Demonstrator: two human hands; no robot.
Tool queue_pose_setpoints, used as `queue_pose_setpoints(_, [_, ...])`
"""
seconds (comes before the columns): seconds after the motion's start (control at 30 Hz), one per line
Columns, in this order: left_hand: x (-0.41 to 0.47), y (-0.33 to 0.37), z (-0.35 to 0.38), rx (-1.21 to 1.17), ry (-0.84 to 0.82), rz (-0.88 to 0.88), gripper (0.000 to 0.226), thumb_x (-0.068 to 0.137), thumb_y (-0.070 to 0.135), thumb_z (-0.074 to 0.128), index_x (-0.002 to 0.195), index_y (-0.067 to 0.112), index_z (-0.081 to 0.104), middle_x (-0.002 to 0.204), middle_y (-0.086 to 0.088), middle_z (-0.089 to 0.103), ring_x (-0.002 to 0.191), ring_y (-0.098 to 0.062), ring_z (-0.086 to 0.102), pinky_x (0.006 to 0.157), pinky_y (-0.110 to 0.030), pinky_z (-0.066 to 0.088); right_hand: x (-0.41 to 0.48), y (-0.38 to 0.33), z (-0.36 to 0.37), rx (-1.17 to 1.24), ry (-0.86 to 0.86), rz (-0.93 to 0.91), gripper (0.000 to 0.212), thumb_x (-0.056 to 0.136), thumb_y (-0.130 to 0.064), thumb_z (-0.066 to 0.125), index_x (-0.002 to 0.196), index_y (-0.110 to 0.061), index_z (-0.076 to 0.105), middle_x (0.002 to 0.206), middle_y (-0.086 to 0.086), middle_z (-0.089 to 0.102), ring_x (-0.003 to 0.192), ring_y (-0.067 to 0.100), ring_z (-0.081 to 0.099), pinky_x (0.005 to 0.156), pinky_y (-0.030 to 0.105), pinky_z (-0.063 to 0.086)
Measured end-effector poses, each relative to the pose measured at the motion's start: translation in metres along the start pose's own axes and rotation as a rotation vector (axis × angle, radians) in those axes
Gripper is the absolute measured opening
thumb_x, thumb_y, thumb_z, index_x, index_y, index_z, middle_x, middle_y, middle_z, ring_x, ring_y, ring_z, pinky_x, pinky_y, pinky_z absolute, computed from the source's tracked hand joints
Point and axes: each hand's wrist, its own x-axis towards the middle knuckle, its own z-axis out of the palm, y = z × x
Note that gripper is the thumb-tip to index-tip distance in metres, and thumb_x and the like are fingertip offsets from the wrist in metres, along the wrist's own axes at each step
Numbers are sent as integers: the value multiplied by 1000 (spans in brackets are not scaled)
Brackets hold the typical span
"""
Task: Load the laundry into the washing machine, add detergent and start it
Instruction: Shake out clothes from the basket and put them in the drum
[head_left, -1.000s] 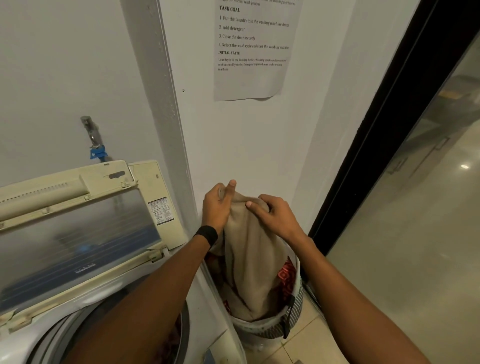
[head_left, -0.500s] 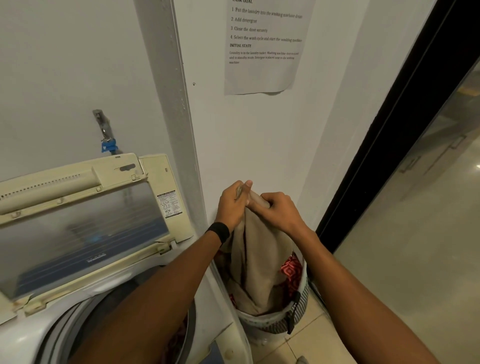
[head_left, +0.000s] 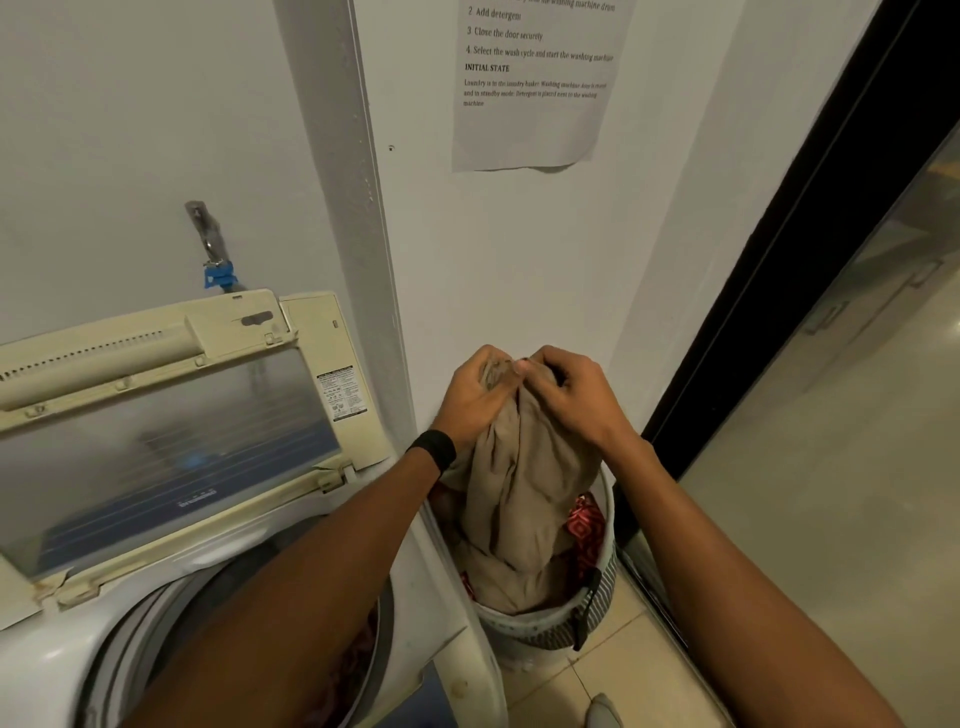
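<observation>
Home laundry nook: top-loader washer, wall tap, laundry basket.

Washing machine at left, lid raised against the wall. Laundry basket just right of it. Garment in the basket.

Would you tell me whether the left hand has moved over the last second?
Yes: left hand has shifted slightly right, away from the washer lid, meeting the right hand.
</observation>
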Motion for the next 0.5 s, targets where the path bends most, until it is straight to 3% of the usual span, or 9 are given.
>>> queue_pose_setpoints(0.07, [-1, 1, 5, 8, -52, 0, 33, 101, 30, 62, 114, -1, 62, 102, -2, 68, 94, -5, 65, 85, -18, 51, 2, 0, 8, 34, -27, -15, 27, 102, -43, 60, 86, -22, 67, 75, -7, 67, 70, 11, 60, 67, 34, 48])
queue_pose_setpoints(0.13, [0, 0, 5, 26, -68, 7, 29, 102, 30, 61, 110, 2, 64, 100, 1, 68, 92, -3, 64, 85, -16, 49, 2, 3, 12, 67, -49, -4, 26, 103, -40, 59, 87, -21, 68, 77, -8, 68, 72, 11, 61, 68, 33, 48])
queue_pose_setpoints(0.3, [-1, -9, -8, 87, 23, -38, 43, 103, 39, 60, 79, 6, 46, 72, -4, 42, 66, -13, 40, 61, -22, 36, -8, 1, 8, 209, -159, 85, 24, 106, -32, 52, 108, -23, 74, 99, -13, 75, 94, 5, 68, 84, 23, 53])
queue_pose_setpoints(0.43, [4, -8, -18, 75, 199, -51, 41, 104, 40, 60, 77, 14, 42, 69, -5, 36, 63, -12, 37, 59, -25, 34, -12, 13, 0, 112, -279, 189, 7, 92, -27, 68, 94, -21, 70, 62, -12, 51, 60, 8, 49, 65, 31, 42])
queue_pose_setpoints(0.5, [7, -9, -25, 71, 225, -39, 41, 105, 38, 58, 77, 13, 41, 70, -6, 34, 64, -12, 36, 60, -24, 34, -15, 20, -7, 96, -391, 198, 21, 94, -29, 70, 87, -9, 70, 61, -6, 45, 59, 10, 44, 64, 31, 39])
